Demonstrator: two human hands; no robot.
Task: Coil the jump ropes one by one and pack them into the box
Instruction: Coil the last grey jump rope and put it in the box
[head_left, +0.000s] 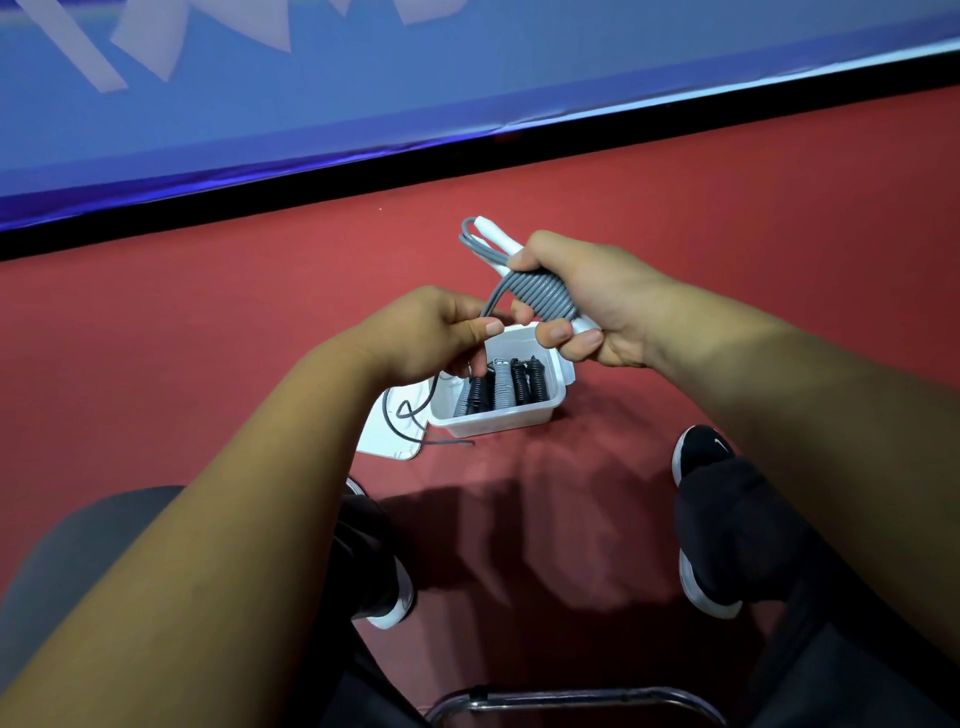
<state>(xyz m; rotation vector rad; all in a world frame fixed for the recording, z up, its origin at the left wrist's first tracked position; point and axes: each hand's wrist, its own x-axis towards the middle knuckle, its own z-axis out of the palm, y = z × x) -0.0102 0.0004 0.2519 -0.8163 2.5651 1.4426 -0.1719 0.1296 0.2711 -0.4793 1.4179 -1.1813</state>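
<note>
My right hand (587, 301) grips a grey jump rope (540, 293) wound in tight turns round its white handles, whose ends stick out above and below my fist. My left hand (431, 332) pinches the loose grey cord just left of the coil. The cord's free tail (410, 415) hangs down and loops on the floor. Below my hands stands a white plastic box (498, 421) holding several coiled ropes (501, 387), grey and black, side by side.
The box's white lid (384, 431) lies on the red floor to its left. My black shoes (701, 457) and knees flank the space in front of me. A metal chair bar (571, 699) shows at the bottom. A blue banner with a black edge (363, 171) runs behind.
</note>
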